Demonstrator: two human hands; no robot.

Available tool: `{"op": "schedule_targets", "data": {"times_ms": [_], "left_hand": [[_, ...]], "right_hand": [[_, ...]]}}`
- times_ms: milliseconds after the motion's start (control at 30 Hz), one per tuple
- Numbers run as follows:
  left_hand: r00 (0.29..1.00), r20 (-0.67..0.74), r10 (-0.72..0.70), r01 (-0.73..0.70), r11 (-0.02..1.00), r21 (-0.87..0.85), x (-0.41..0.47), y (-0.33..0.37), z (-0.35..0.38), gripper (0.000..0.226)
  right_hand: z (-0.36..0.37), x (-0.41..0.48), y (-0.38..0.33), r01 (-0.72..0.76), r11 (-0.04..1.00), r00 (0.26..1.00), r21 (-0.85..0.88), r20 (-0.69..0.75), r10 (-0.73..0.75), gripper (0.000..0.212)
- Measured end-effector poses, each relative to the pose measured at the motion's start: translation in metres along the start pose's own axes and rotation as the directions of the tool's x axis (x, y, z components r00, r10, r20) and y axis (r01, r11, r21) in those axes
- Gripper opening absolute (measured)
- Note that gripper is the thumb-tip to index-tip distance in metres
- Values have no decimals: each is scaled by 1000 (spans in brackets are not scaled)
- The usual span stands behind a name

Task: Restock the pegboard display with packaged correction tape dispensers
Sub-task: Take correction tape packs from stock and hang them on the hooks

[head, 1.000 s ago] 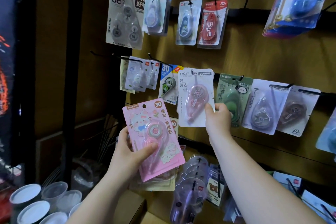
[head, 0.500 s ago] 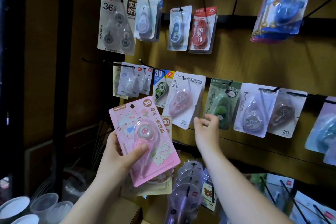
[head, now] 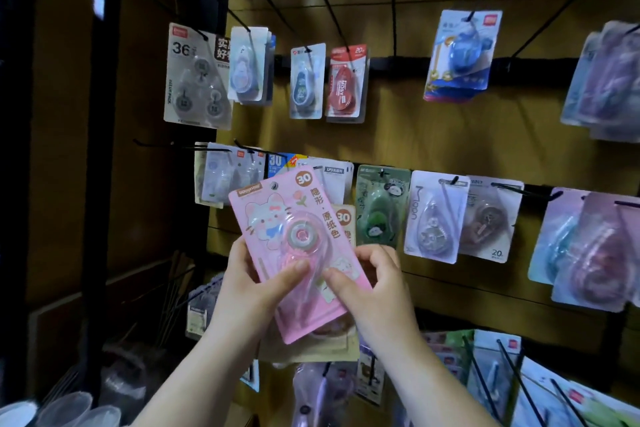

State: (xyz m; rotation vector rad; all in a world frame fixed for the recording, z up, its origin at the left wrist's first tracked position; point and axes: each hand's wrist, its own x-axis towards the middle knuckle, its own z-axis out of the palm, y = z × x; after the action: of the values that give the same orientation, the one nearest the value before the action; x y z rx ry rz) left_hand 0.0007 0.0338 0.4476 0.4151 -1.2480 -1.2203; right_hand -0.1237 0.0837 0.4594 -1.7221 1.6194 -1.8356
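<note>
Right hand (head: 372, 282) has left the hung white pack and joined the left hand (head: 258, 282) | fingers of both clamped on pink pack (head: 294, 239), held before the pegboard (head: 433, 135) | middle row stocked; pink pack not yet on a hook.

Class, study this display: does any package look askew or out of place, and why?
Yes. The pink cat package is not on a hook: the left hand and right hand hold it in front of the pegboard, tilted, top leaning left. The hung packages, like the green package, hang roughly straight.
</note>
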Motion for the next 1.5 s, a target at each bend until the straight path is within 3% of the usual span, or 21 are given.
{"op": "schedule_targets", "data": {"times_ms": [67, 300, 600, 700, 800, 933, 1033, 1100, 1400, 1500], "left_hand": [[1000, -1, 2, -2, 1000, 6, -1, -1, 8, 66], [999, 36, 3, -2, 1000, -12, 1, -5, 23, 72], [999, 36, 4, -2, 999, -38, 18, 0, 22, 60], [1000, -4, 21, -21, 999, -37, 26, 6, 17, 63], [1000, -4, 23, -23, 1000, -12, 35, 16, 10, 78], [999, -19, 48, -48, 999, 8, 56, 30, 0, 56], [998, 0, 63, -63, 998, 15, 71, 40, -3, 61], [997, 20, 78, -78, 997, 12, 78, 47, -1, 61], [990, 47, 131, -132, 991, 17, 89, 58, 1, 62], [992, 48, 121, -121, 993, 13, 87, 56, -2, 70]], "right_hand": [[-2, 4, 3, -15, 999, 999, 36, -44, 16, 24], [-11, 18, -10, -97, 892, 953, 441, -216, 210, 19], [-9, 34, -18, -1, 840, 922, 543, -325, 211, 15], [-16, 51, -28, 101, 863, 884, 495, -442, 150, 18], [-22, 77, -42, 171, 889, 884, 424, -464, 51, 21], [-37, 124, -68, 213, 942, 877, 259, -476, -67, 21], [-49, 154, -90, 242, 949, 865, 202, -487, -117, 12], [-56, 170, -104, 266, 949, 849, 169, -508, -148, 22], [-57, 197, -122, 240, 966, 834, 101, -531, -152, 27], [-57, 198, -121, 232, 968, 824, 98, -548, -142, 17]]}}
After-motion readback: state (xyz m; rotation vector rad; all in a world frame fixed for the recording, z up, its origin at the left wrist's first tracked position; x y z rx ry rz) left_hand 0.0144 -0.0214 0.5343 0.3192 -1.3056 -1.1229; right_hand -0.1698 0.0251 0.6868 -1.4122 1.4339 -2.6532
